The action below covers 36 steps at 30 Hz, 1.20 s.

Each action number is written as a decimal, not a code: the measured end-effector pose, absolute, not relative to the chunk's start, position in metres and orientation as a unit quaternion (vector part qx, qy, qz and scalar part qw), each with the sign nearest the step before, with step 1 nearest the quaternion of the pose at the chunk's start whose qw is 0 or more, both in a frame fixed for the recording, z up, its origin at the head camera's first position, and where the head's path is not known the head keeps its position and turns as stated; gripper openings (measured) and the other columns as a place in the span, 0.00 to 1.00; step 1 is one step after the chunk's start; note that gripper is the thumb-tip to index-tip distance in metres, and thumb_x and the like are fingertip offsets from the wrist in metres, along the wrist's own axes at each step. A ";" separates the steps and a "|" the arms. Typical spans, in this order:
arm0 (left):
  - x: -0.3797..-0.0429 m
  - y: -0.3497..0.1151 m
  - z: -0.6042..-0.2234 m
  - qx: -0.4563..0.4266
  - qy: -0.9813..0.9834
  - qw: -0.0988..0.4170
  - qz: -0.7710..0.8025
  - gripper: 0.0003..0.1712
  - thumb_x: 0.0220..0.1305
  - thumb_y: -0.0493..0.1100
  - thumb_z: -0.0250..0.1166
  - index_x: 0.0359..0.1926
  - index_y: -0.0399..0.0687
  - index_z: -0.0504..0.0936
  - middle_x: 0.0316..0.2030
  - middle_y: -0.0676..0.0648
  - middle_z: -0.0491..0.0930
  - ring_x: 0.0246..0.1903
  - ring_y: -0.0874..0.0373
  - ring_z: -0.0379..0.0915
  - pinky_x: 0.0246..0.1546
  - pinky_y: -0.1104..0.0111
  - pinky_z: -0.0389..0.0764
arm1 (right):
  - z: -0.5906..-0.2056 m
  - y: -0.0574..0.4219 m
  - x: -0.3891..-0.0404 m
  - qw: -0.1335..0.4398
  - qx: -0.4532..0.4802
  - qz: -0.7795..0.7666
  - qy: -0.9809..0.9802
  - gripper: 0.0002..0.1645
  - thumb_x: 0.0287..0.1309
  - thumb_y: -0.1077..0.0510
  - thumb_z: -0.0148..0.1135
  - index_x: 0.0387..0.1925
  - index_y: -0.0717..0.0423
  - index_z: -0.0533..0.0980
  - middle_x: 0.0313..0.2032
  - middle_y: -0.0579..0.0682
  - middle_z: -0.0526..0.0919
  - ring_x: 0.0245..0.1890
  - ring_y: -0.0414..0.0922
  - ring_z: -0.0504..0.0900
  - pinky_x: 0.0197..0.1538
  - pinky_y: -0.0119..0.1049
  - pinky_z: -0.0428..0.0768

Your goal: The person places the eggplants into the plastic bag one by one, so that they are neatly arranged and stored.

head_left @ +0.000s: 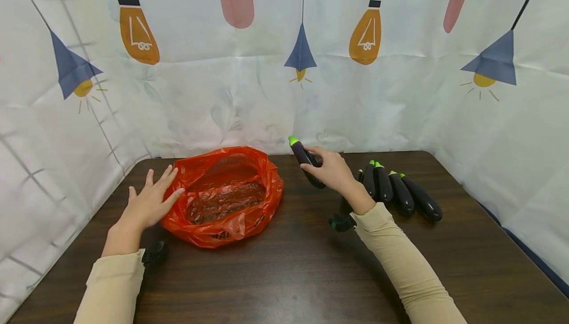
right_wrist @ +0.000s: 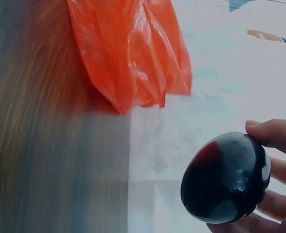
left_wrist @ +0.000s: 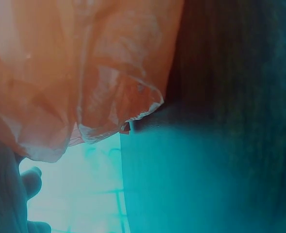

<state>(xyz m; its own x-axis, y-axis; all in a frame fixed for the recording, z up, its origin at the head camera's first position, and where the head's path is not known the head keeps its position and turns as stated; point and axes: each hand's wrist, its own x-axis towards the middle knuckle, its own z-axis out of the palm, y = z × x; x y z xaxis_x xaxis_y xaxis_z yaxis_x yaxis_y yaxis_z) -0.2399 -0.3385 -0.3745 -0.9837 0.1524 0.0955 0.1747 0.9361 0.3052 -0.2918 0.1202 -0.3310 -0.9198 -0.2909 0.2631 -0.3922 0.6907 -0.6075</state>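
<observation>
An open red plastic bag (head_left: 200,232) stands on the table, its wide mouth facing up. My left hand (head_left: 148,200) is at the bag's left rim, fingers straight and spread, with the thumb over the edge. In the left wrist view, part of the left hand (left_wrist: 7,189) shows below the bag's hanging film (left_wrist: 118,43). My right hand (head_left: 331,168) grips a dark eggplant (head_left: 300,153) with a bright green stem end, held tilted to the right of the bag. The right wrist view shows the rounded end of this eggplant (right_wrist: 225,179) between thumb and fingers.
Several more eggplants (head_left: 422,198) lie side by side on the right of the dark wooden table (head_left: 284,274), partly behind the right forearm. A white printed cloth (head_left: 275,101) hangs behind the table and along both sides.
</observation>
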 end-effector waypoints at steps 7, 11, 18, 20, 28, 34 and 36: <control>-0.240 -0.338 -0.374 -0.081 -0.984 0.036 -0.157 0.46 0.79 0.66 0.44 0.82 0.45 0.42 0.80 0.35 0.36 0.75 0.26 0.19 0.57 0.20 0.23 | -0.335 0.107 -0.294 0.070 0.192 0.358 -0.911 0.36 0.68 0.44 0.67 0.73 0.48 0.71 0.66 0.53 0.78 0.52 0.52 0.84 0.46 0.48 0.84; -0.240 -0.338 -0.374 -0.082 -0.984 0.035 -0.156 0.46 0.79 0.66 0.44 0.82 0.45 0.42 0.80 0.35 0.37 0.75 0.26 0.20 0.57 0.20 0.23 | -0.337 0.099 -0.294 0.066 0.199 0.376 -0.903 0.35 0.68 0.45 0.67 0.72 0.49 0.71 0.64 0.55 0.79 0.53 0.53 0.84 0.48 0.49 0.85; -0.241 -0.338 -0.374 -0.085 -0.984 0.035 -0.155 0.46 0.79 0.66 0.44 0.82 0.45 0.42 0.80 0.35 0.37 0.75 0.26 0.20 0.57 0.20 0.23 | -0.341 0.083 -0.298 0.057 0.209 0.408 -0.887 0.34 0.67 0.47 0.69 0.71 0.50 0.73 0.61 0.55 0.82 0.52 0.51 0.85 0.50 0.48 0.85; -0.241 -0.338 -0.374 -0.084 -0.984 0.034 -0.156 0.46 0.78 0.66 0.45 0.82 0.45 0.42 0.80 0.35 0.37 0.75 0.27 0.19 0.57 0.20 0.23 | -0.342 0.079 -0.299 0.056 0.213 0.414 -0.883 0.34 0.67 0.47 0.69 0.70 0.50 0.74 0.60 0.55 0.82 0.51 0.50 0.86 0.49 0.47 0.86; -0.241 -0.335 -0.373 -0.084 -0.983 0.031 -0.158 0.47 0.78 0.66 0.44 0.82 0.45 0.42 0.80 0.35 0.37 0.75 0.26 0.20 0.58 0.21 0.23 | -0.342 0.062 -0.295 0.036 0.217 0.444 -0.869 0.32 0.66 0.48 0.69 0.69 0.49 0.75 0.59 0.53 0.82 0.52 0.49 0.85 0.50 0.46 0.85; -0.239 -0.333 -0.373 -0.083 -0.982 0.031 -0.164 0.47 0.78 0.66 0.44 0.82 0.43 0.42 0.80 0.35 0.36 0.75 0.26 0.19 0.57 0.21 0.22 | -0.343 0.047 -0.294 0.008 0.223 0.467 -0.856 0.32 0.67 0.48 0.69 0.70 0.49 0.74 0.60 0.55 0.82 0.55 0.50 0.84 0.53 0.46 0.84; -0.238 -0.333 -0.373 -0.081 -0.982 0.031 -0.167 0.47 0.78 0.67 0.44 0.82 0.43 0.42 0.80 0.35 0.36 0.75 0.26 0.18 0.57 0.21 0.22 | -0.342 0.042 -0.293 0.002 0.227 0.467 -0.855 0.32 0.67 0.48 0.68 0.70 0.49 0.74 0.61 0.57 0.81 0.57 0.51 0.82 0.53 0.46 0.84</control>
<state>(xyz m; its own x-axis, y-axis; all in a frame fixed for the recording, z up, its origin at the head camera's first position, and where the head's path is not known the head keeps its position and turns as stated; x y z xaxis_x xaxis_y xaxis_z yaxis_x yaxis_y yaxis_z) -0.2375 -0.3331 -0.3727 -0.9849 0.1494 0.0874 0.1699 0.9311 0.3228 -0.2935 0.0418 -0.3425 -0.8971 -0.3861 0.2146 -0.3892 0.4609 -0.7976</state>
